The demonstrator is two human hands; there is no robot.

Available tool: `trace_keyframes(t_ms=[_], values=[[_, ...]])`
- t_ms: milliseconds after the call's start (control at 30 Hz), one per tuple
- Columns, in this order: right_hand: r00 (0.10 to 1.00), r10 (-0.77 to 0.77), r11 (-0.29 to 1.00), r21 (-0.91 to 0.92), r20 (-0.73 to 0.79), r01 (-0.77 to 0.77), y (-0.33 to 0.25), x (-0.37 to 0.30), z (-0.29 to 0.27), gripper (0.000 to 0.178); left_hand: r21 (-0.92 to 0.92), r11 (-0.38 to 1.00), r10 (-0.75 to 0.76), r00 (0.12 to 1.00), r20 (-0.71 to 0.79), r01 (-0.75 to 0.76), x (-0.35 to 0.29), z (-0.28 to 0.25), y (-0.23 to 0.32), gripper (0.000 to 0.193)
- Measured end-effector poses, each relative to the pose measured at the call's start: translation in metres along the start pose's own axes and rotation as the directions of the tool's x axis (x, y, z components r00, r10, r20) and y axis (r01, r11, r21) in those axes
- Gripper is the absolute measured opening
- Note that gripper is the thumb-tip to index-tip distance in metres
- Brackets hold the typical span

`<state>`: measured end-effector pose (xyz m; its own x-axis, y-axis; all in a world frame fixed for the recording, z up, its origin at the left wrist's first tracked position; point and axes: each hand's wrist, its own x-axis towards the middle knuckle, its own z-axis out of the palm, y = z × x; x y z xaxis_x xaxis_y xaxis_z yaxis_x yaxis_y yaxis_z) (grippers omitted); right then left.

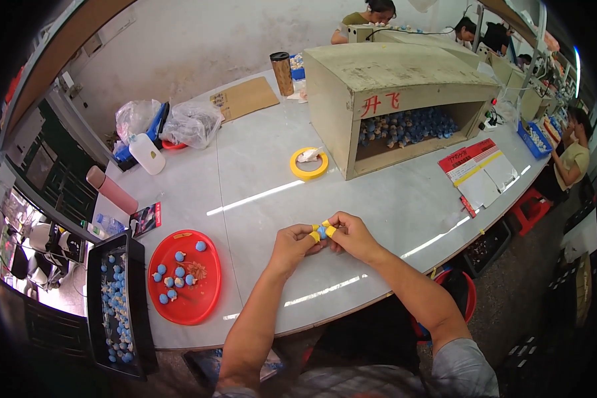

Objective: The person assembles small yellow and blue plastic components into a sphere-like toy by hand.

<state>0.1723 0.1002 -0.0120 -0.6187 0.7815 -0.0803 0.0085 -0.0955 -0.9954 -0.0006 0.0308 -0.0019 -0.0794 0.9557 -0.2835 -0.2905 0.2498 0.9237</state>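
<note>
Both my hands meet above the grey table (pixel 259 199), in front of the large box. Between them is a small round blue piece (pixel 322 232), pinched at the fingertips. My left hand (pixel 293 247) grips it from the left and my right hand (pixel 353 239) from the right, with the fingers of both closed. Yellow tape wraps some of my fingertips. The piece is partly covered, so its details are too small to make out. To the left, a red round plate (pixel 204 302) carries several similar blue balls with small pale parts.
A black tray (pixel 148 331) full of blue balls stands at the left edge. Ahead are a yellow tape roll (pixel 300 175) and a beige open-fronted box (pixel 328 113) holding many blue pieces. A pink bottle (pixel 113 189), white jug (pixel 147 154) and tumbler (pixel 282 76) stand farther off. Other people sit beyond.
</note>
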Motion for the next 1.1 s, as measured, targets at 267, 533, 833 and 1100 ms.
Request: trace_keyframes(t_ms=[267,533,833,1100], values=[[0.998,0.006,0.998,-0.067,0.059,-0.002,0.004,-0.004,-0.007,0.011,-0.002,1.0,-0.022,0.999,0.043,0.022,0.001,0.0,-0.003,0.024],[0.995,-0.038,0.993,-0.108,0.088,0.047,0.001,-0.01,-0.004,0.01,0.05,0.999,0.006,0.997,0.08,-0.011,0.001,-0.004,-0.009,0.02],[0.993,-0.07,0.992,-0.102,0.092,0.08,0.004,-0.008,-0.005,0.009,0.079,0.996,0.031,0.998,0.06,-0.036,0.003,-0.003,-0.012,0.021],[0.989,-0.121,0.982,-0.137,0.082,0.132,0.009,-0.008,-0.004,0.009,0.107,0.993,0.044,0.998,0.05,-0.049,0.005,-0.005,-0.018,0.023]])
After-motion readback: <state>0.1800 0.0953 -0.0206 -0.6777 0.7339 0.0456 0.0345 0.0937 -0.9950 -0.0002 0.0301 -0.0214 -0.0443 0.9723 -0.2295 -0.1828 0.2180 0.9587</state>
